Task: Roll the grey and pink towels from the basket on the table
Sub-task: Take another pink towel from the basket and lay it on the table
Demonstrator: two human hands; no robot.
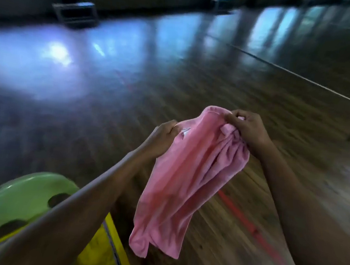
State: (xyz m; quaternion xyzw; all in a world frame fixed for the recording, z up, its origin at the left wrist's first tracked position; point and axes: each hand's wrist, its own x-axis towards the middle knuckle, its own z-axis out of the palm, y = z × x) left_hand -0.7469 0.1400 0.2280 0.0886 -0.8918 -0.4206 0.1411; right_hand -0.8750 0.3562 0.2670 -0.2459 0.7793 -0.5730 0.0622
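Head view: your left hand (164, 138) and right hand (248, 129) pinch the bunched pink towel (188, 177) aloft; a slack pinch could drop it.

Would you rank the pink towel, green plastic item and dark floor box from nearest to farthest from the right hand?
1. pink towel: pinched in the right hand.
2. green plastic item: lower left, close to the person.
3. dark floor box: far left, near the wall.

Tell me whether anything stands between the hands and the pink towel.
Nothing visible does. The left hand and right hand both pinch the pink towel at its top edge; it hangs free above the wooden floor.
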